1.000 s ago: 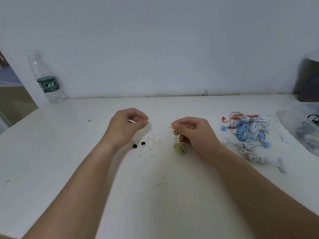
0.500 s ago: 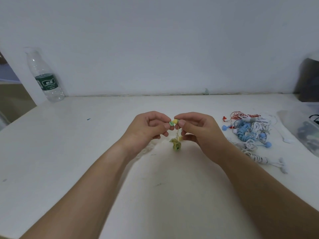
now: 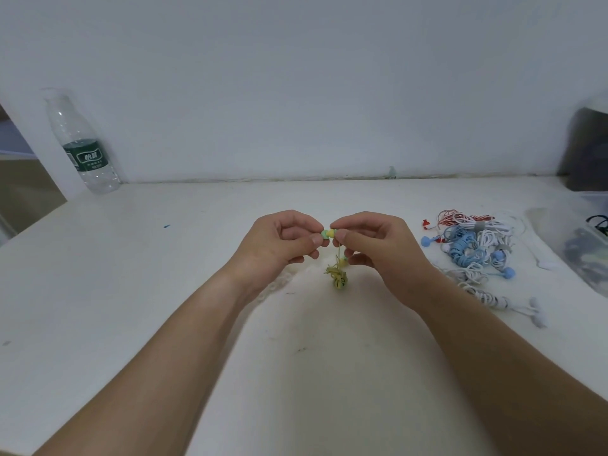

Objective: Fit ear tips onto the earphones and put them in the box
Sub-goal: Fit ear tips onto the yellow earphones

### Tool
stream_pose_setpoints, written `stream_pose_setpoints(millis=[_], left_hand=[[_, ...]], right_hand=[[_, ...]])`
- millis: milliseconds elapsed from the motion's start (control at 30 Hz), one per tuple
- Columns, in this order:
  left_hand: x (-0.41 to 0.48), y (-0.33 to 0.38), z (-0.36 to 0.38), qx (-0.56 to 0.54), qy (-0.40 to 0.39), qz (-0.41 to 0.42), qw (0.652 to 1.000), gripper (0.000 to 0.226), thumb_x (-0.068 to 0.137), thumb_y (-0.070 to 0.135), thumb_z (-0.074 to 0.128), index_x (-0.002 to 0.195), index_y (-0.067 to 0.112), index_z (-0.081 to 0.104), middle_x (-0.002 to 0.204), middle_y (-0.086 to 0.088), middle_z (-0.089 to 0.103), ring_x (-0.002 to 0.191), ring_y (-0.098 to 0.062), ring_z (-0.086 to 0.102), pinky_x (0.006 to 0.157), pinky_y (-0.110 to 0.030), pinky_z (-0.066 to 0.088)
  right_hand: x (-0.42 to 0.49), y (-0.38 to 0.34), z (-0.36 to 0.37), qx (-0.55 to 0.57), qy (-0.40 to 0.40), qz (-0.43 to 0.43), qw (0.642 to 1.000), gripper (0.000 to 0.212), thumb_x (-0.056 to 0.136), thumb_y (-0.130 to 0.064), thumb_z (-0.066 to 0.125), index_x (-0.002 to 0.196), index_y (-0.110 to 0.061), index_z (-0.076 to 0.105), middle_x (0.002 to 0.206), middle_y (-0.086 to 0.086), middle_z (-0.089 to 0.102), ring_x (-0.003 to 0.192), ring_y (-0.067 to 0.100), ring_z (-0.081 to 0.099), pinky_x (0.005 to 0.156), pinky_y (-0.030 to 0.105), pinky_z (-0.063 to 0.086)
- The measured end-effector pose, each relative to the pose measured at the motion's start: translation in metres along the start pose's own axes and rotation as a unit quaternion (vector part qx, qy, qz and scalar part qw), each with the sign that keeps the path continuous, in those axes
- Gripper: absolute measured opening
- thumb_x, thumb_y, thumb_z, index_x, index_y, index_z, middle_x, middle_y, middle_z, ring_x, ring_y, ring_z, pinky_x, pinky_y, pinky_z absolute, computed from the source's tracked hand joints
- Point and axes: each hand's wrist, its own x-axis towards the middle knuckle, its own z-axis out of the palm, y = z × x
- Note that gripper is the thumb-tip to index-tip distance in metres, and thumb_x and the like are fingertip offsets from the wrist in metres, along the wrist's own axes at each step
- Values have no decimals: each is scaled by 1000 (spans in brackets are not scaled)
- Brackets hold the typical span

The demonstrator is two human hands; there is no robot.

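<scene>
Yellow earbud [image 3: 332, 233], pinched in our right hand [image 3: 378, 250] above its coiled cable [image 3: 339, 278], touched the green ear tip [image 3: 324, 232] our left hand [image 3: 279, 246] pinched, likely for fitting.

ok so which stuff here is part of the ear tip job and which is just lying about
Part of the job: left hand and right hand, both pinching the green earphone; its bundled cord hanging below; pile of earphones; clear box at the right.
Lying about: water bottle; dark thing by the wall, far right.

Yellow-green earbud [image 3: 329, 233]; blue, white, red cables [image 3: 473, 248]; green-labelled bottle [image 3: 86, 149].
</scene>
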Motion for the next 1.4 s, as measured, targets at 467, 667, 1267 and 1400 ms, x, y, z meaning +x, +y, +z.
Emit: stream_pose_setpoints(millis=[467, 667, 1267, 1400], left_hand=[[0, -2, 0, -14, -21, 5, 1000, 9, 91, 3, 68, 96, 11, 68, 88, -6, 77, 76, -16, 71, 67, -20, 52], [-1, -3, 2, -61, -34, -12, 997, 11, 91, 3, 66, 99, 9, 71, 91, -8, 77, 80, -16, 73, 68, -20, 53], [-1, -2, 1, -132, -58, -83, 986, 27, 70, 11, 74, 96, 8, 71, 89, -10, 77, 78, -15, 74, 66, -19, 57], [-1, -1, 2, -145, -50, -74, 985, 25, 72, 11, 73, 97, 8, 72, 89, -11, 77, 79, -15, 74, 66, -19, 56]], right_hand=[[0, -2, -3, -18, -14, 7, 1000, 10, 90, -11, 71, 94, -16, 78, 83, 8, 74, 73, 16, 61, 75, 34, 52], [-1, -2, -4, -20, -29, -4, 999, 11, 89, -11, 71, 94, -17, 79, 89, 11, 77, 80, 20, 62, 75, 32, 52], [1, -6, -10, -93, -81, -73, 990, 12, 88, 2, 69, 96, -4, 75, 81, 1, 75, 73, 5, 68, 66, 14, 49], [0, -6, -9, -78, -57, -59, 994, 13, 90, -3, 68, 94, -12, 77, 80, 3, 74, 69, 8, 63, 64, 18, 51]])
